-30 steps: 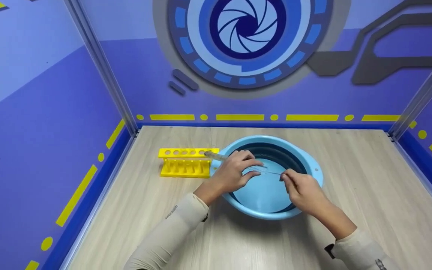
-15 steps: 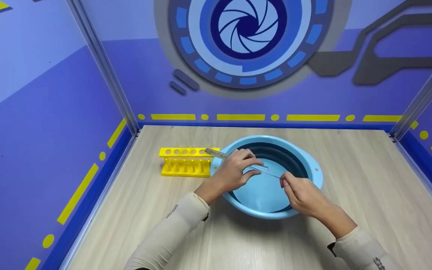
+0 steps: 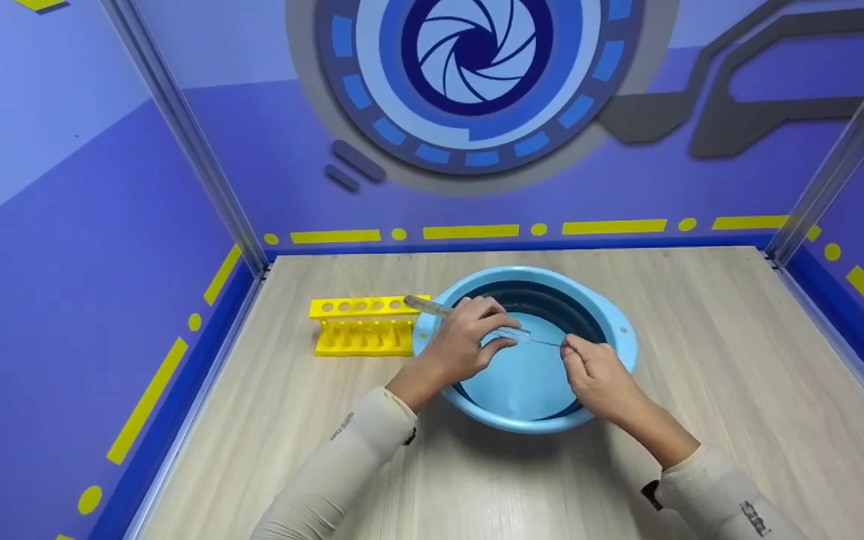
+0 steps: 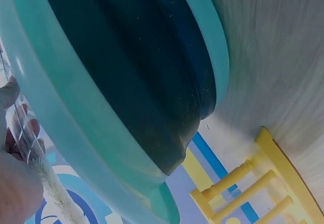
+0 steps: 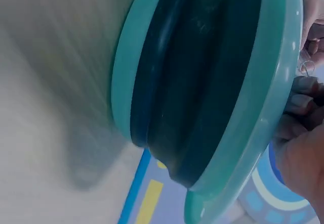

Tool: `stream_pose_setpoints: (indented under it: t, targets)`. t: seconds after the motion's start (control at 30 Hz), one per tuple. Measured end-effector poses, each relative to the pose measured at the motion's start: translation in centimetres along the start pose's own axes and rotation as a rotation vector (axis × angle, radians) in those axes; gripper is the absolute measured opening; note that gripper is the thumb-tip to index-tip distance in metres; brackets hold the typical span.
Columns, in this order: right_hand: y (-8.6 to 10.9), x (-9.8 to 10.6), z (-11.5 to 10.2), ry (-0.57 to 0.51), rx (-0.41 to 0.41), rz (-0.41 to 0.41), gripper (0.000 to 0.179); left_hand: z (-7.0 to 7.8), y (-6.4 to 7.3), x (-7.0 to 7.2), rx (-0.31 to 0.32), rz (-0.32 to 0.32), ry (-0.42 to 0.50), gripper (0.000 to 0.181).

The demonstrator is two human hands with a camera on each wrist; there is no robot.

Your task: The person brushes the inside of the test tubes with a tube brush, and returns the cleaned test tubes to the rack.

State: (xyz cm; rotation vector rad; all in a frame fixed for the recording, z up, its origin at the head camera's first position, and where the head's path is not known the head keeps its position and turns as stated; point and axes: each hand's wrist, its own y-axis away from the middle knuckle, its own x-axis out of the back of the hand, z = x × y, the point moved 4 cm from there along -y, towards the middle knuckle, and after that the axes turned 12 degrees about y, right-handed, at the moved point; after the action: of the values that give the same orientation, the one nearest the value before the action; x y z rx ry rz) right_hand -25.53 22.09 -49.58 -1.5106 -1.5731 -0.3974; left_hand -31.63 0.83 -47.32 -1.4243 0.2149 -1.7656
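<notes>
Tube [image 3: 516, 334] curled in the left grip [image 3: 463, 341], brush wire [image 3: 547, 343] pinched by the right grip [image 3: 597, 377], basin [image 3: 526, 424] below both: likely scrubbing; next probably calls for steady strokes.

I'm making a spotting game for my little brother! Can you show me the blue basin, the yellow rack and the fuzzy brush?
blue basin [image 3: 526, 386]: head view, on its bare bottom.
yellow rack [image 3: 369, 313]: head view, front edge of its top shelf.
fuzzy brush [image 4: 59, 193]: left wrist view, on its bristles.
</notes>
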Motion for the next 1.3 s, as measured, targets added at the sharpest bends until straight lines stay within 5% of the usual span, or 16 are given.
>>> stream_pose_setpoints:
  t: [0.17, 0.27, 0.37, 0.53, 0.8, 1.1, 1.3]
  targets:
    - [-0.1, -0.5, -0.2, -0.458, -0.312, -0.166, 0.039, 0.3, 0.0, 0.1, -0.097, 0.078, -0.107, 0.018]
    - [-0.1, -0.5, -0.4, -0.539, -0.358, -0.173, 0.038, 0.4, -0.1, 0.3, -0.121, 0.087, -0.142, 0.019]
    - [-0.2, -0.3, -0.7, -0.371, -0.205, -0.094, 0.038, 0.3, -0.1, 0.6, -0.126, 0.052, -0.126, 0.020]
    - [0.4, 0.4, -1.3, 0.021, 0.178, 0.155, 0.027, 0.3, -0.3, 1.3, -0.145, -0.039, -0.050, 0.022]
    - [0.8, 0.9, -1.3, 0.330, 0.618, 0.405, 0.012, 0.4, -0.5, 2.8, -0.143, -0.175, 0.018, 0.029]
    - [1.1, 1.9, -0.9, 0.483, 0.847, 0.478, 0.035, -0.5, -0.8, 3.2, -0.020, -0.290, 0.174, 0.036]
    - [1.6, 2.7, -0.6, 0.470, 0.838, 0.468, 0.036, -1.0, -0.4, 3.7, -0.007, -0.266, 0.220, 0.034]
